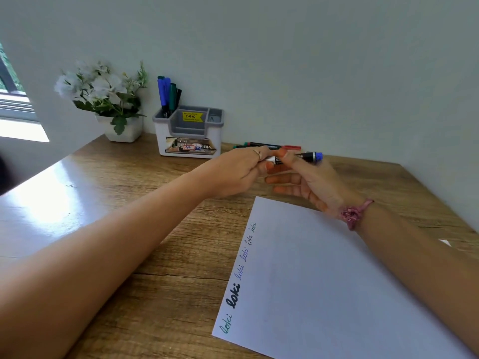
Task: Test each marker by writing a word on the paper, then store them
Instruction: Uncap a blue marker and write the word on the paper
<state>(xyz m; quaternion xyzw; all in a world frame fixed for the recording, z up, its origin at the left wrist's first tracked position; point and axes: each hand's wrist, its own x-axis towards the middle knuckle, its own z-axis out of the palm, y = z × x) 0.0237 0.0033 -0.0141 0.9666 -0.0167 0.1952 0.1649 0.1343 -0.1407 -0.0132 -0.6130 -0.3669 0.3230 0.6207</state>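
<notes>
- Blue marker held level above the tabletop, long axis left-right, blue end pointing right.
- Pinched by left hand and right hand, each grip clamped on the barrel.
- Paper nearer; loose markers and organizer behind.

Bare table lies open to the left of the paper, and between the paper's far edge and the wall. Along the wall stand a flower pot and, just beside it, an organiser with markers rising from its left compartment. Loose markers lie against the wall right of the organiser, behind both hands.
</notes>
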